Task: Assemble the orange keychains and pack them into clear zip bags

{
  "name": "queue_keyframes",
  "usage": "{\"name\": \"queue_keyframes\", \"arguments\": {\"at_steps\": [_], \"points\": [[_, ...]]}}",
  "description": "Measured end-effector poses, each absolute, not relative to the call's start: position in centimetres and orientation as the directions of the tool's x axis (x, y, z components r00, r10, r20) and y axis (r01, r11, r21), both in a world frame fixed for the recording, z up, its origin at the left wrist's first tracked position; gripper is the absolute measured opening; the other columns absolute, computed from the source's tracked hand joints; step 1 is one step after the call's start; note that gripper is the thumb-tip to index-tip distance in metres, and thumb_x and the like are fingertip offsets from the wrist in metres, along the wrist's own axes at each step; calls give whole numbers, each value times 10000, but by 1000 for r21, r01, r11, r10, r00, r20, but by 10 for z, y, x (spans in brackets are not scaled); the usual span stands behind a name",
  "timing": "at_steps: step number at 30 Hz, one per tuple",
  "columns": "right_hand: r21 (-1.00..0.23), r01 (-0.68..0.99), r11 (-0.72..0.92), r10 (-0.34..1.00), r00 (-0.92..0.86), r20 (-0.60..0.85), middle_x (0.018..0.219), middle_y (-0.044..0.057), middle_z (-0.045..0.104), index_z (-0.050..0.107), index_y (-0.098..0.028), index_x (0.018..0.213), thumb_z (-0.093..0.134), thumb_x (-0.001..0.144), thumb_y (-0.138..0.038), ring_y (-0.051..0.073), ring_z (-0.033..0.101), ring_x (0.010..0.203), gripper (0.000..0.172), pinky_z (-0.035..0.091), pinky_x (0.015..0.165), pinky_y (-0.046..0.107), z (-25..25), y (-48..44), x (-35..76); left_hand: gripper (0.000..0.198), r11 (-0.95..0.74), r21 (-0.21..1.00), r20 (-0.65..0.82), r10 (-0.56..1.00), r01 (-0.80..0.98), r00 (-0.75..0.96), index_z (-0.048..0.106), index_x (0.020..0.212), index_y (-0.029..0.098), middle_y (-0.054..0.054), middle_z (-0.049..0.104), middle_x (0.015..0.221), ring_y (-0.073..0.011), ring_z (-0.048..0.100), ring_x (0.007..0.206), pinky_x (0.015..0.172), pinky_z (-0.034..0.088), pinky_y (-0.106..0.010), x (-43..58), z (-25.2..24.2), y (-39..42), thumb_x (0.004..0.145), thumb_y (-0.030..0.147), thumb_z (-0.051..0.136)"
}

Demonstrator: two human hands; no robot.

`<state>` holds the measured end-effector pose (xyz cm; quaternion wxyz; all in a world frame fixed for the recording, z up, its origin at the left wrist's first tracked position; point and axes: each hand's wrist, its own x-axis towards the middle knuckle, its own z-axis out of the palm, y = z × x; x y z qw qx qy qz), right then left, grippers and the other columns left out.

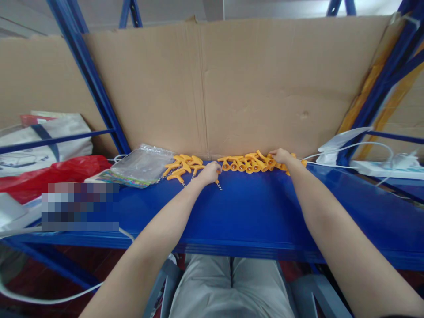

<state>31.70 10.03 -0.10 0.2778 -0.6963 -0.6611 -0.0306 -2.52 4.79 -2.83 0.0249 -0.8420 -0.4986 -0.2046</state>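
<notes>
Several small orange T-shaped corkscrew pieces lie along the back of a blue shelf (251,207), against a cardboard sheet. One group (183,167) lies at the left and a second row (247,163) at the right. My left hand (209,173) is closed around one orange piece, whose metal spiral (219,187) sticks out below the fingers. My right hand (281,156) rests on the right end of the row, fingers curled onto an orange piece there.
A stack of clear plastic bags (141,167) lies left of the orange pieces. Further left are a red bag (49,174) and a white bag (43,141). A white power strip (384,168) with cables sits at right. Blue rack uprights (89,75) flank the shelf.
</notes>
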Motion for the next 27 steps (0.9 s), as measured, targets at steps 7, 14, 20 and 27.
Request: {"name": "queue_keyframes", "arguments": {"at_steps": [7,14,20,27], "points": [[-200,977,-75,940,136,314,1105,108,745,735,-224,1154,517,832,-150,271,686,1046,396,507,921,412,0,97,316,434,-509,147,325,834,848,445,767,900,181,-47,734,1048,-180,674,1014,950,516,-258,-23,-28,45,664,-69,503],[-15,994,-106,952,106,286,1177,110,716,640,-261,1279,511,825,-146,275,655,1096,486,484,910,427,-6,87,311,439,-511,181,311,840,840,445,776,892,175,-61,735,1062,-197,670,1055,966,506,-253,-20,-24,39,673,-78,492],[20,984,-179,932,163,324,1175,200,692,559,-157,1290,418,878,-111,313,620,1153,438,425,943,494,-7,67,298,463,-507,175,295,845,844,446,780,922,183,-57,738,1066,-191,671,1050,964,506,-249,-19,-24,40,664,-75,495],[70,973,-222,892,174,417,1164,250,671,574,-81,1257,334,884,-53,340,594,1167,444,329,1028,583,-11,59,286,450,-513,159,289,841,843,457,775,934,169,-63,735,1076,-188,666,1057,966,499,-242,-19,-23,39,679,-72,493]]}}
